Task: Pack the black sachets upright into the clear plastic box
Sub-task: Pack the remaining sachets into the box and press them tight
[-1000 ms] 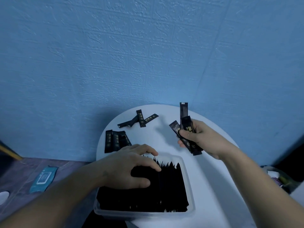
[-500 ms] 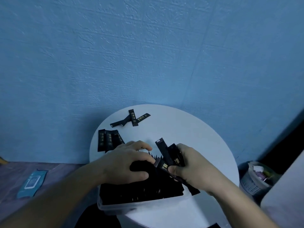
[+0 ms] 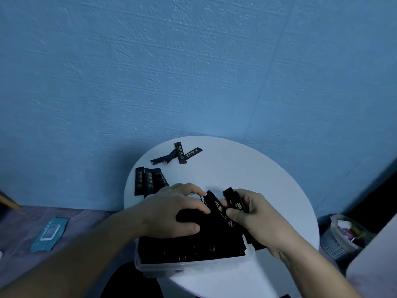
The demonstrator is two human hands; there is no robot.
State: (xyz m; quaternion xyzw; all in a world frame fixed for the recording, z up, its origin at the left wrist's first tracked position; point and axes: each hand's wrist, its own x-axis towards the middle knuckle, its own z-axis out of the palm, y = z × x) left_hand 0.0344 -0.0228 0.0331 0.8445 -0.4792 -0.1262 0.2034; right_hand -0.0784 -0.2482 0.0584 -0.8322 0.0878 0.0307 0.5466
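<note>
Head view, looking down. The round white table (image 3: 247,168) is occupying the lower middle of the frame, against a blue textured wall (image 3: 193,72). The clear plastic box (image 3: 193,268) is sitting at the table's near edge, lower centre, and the packed sachets (image 3: 193,246) are standing upright inside it in dense rows. The left hand (image 3: 171,209) is lying over the box's far left part, its fingers and thumb curling round the tops of some of the packed sachets. The right hand (image 3: 257,218), just right of it, is pinching the held sachets (image 3: 221,209) between thumb and curled fingers, their lower ends dipping toward the box's right side. Loose sachets (image 3: 148,181) are lying flat on the table's left, and a crossed trio (image 3: 180,153) is lying near its far edge. A teal packet (image 3: 50,233) is lying on the floor at lower left; a basket (image 3: 337,239) is standing at lower right.
</note>
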